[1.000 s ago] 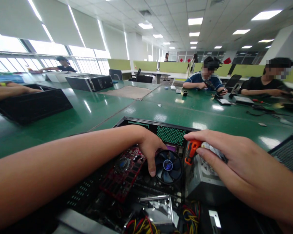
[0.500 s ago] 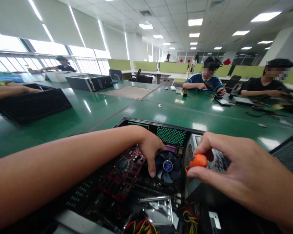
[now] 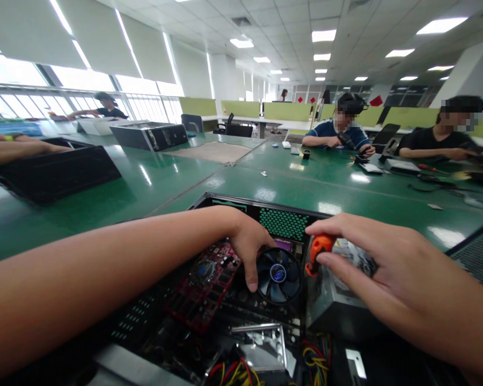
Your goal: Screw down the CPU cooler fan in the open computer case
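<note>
Inside an open computer case (image 3: 257,202) in front of me, a round black CPU cooler fan (image 3: 278,274) with a blue hub sits on the motherboard. My left hand (image 3: 250,244) holds the fan's left side, thumb on the near edge; its other fingers are hidden behind the rim. Just right of the fan, my right hand (image 3: 370,257) pinches an orange-and-black screwdriver (image 3: 321,247) between thumb and fingers. Its shaft cannot be made out. A red graphics card (image 3: 209,284) lies under my left forearm. The power supply (image 3: 334,305) is beneath my right hand.
Red and yellow cables (image 3: 316,356) and a metal bracket (image 3: 265,346) lie in the near part of the case. A mesh panel (image 3: 477,254) stands at right. Across the green table (image 3: 233,185) are other people, another case (image 3: 148,135) and loose parts.
My right hand has turned the screwdriver to a more upright angle, and its fingers have stretched further forward. My left hand stays on the fan.
</note>
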The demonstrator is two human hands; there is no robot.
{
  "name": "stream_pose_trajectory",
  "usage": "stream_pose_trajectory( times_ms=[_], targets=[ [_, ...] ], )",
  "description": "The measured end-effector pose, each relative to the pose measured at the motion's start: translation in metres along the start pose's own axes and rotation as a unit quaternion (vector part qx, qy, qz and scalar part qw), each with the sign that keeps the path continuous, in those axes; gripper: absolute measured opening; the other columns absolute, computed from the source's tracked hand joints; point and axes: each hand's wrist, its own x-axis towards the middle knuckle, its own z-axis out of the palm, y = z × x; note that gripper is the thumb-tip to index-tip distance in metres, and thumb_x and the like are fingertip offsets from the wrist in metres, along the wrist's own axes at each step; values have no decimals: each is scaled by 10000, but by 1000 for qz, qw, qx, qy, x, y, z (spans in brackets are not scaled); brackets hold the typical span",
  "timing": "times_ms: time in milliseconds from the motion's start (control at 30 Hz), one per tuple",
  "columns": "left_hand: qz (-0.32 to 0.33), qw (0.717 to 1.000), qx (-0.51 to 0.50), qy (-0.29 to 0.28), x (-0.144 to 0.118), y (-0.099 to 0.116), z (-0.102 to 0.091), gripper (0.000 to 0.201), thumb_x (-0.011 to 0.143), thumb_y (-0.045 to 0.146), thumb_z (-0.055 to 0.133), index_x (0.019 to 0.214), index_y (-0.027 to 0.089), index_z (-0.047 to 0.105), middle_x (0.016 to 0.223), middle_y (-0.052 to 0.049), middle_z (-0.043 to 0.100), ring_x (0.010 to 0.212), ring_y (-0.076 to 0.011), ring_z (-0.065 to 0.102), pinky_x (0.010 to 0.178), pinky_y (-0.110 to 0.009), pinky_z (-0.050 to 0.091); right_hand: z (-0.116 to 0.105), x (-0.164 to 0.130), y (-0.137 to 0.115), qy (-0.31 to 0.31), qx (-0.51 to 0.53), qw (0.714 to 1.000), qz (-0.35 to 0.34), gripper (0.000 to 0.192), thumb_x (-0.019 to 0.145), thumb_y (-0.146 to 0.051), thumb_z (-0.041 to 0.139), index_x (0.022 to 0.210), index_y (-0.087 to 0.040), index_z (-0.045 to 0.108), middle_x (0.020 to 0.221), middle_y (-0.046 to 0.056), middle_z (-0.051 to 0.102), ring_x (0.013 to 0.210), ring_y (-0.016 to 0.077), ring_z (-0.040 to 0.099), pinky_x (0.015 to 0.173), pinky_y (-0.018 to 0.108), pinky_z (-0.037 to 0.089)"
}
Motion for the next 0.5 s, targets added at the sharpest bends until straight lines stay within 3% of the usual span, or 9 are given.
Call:
stream_pose_trajectory(
  times_ms=[67, 133, 333, 500],
  targets=[
    [-5, 1000, 16, 7, 0, -1, 0, 877, 512, 380, 1005, 1343, 244, 758, 1317, -22, 832, 1195, -323, 772, 1073, -377, 591, -2, 1, 0, -10, 15, 1000, -8, 160, 1079, -319, 602, 1063, -284, 757, 949, 23, 842, 775, 198, 797, 627, 278, 615],
    [-6, 999, 31, 14, -1, -1, -1, 880, 513, 393, 1006, 1346, 250, 761, 1328, -19, 827, 1213, -321, 765, 1082, -373, 584, -5, 0, 0, -17, 26, 999, -9, 132, 1064, -337, 637, 1020, -294, 754, 915, 13, 829, 740, 195, 784, 570, 266, 596],
    [-2, 1000, 25, 13, -1, -5, -1, 869, 517, 373, 1005, 1343, 255, 763, 1303, -9, 837, 1213, -317, 767, 1066, -369, 596, -11, -22, -1, 28, 17, 999, 5, 194, 1092, -443, 627, 1276, -438, 691, 1161, -36, 860, 936, 247, 843, 784, 338, 698],
    [-4, 999, 37, 29, 1, -7, 1, 848, 498, 374, 1009, 1308, 277, 779, 1284, 21, 842, 1228, -319, 757, 1093, -368, 581, -2, -32, -8, 13, 4, 1000, -24, 295, 1023, -524, 693, 1281, -429, 797, 1093, 22, 882, 1003, 358, 851, 810, 458, 731]
  ],
)
